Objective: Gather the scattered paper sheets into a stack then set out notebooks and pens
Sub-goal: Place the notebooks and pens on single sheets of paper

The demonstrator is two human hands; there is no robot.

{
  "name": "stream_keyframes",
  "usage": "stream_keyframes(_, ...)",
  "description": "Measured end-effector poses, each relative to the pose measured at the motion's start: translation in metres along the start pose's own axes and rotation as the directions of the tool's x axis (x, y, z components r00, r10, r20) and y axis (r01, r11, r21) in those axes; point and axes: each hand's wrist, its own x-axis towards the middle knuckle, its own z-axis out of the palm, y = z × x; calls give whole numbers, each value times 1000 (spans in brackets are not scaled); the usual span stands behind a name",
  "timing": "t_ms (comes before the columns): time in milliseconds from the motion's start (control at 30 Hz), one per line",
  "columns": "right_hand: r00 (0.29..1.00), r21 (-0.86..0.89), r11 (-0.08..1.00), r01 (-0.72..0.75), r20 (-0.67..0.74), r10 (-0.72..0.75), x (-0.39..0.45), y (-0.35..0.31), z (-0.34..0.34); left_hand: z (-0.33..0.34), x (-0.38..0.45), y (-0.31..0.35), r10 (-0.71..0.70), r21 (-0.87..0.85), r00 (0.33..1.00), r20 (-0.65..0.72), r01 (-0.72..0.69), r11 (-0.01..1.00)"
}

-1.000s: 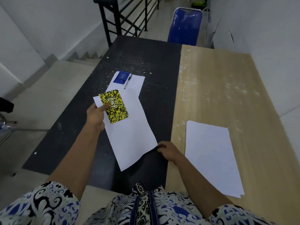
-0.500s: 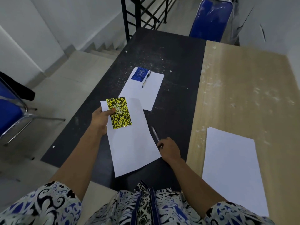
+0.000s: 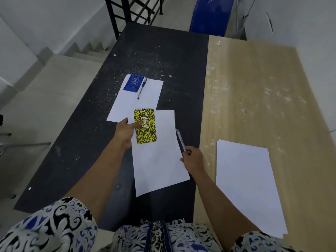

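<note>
The yellow notebook (image 3: 145, 126) is small, light and rather stiff, so a pinch at its long edge is enough to control it; it is over the near paper sheet (image 3: 160, 160) on the dark table (image 3: 163, 57). The left hand (image 3: 125, 132) has it in a closed grip, thumb on the cover. The right hand (image 3: 192, 159) pinches the lower end of a thin, smooth pen (image 3: 180, 140), beside the sheet's right edge.

I can't read the emblem on the yellow notebook (image 3: 145, 126), too small; my left hand (image 3: 125, 132) covers its left edge; the pen (image 3: 180, 140) is blurred, its lower end hidden in my right hand (image 3: 193, 159); the blue chair (image 3: 211, 14) is cut off by the top edge; the paper stack (image 3: 247, 186) has its near corner behind my sleeve (image 3: 261, 242).
</note>
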Motion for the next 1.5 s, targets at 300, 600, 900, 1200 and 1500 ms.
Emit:
stream_keyframes(300, 990, 191, 981, 24, -141, 3, 60, -18, -10, 59, 54, 14, 51, 152, 999, 16, -53, 987)
stream_keyframes(600, 970, -33, 990, 136, -198, -140, 153, -34, -12, 124, 134, 31, 116, 287, 992, 57, -128, 949)
stream_keyframes(900, 956, -60, 982, 179, -224, -188, 224, -33, -26, 162, 208, 29, 242, 510, 969, 41, -228, 829)
stream_keyframes(1200, 979, 275, 953, 127, -189, -76, 233, -35, -52, 194, 230, 26, 343, 617, 938, 45, -297, 729)
stream_keyframes(1500, 990, 351, 936, 8, -135, 42, 241, -40, -61, 188, 202, 0, 475, 893, 798, 372, -447, 50)
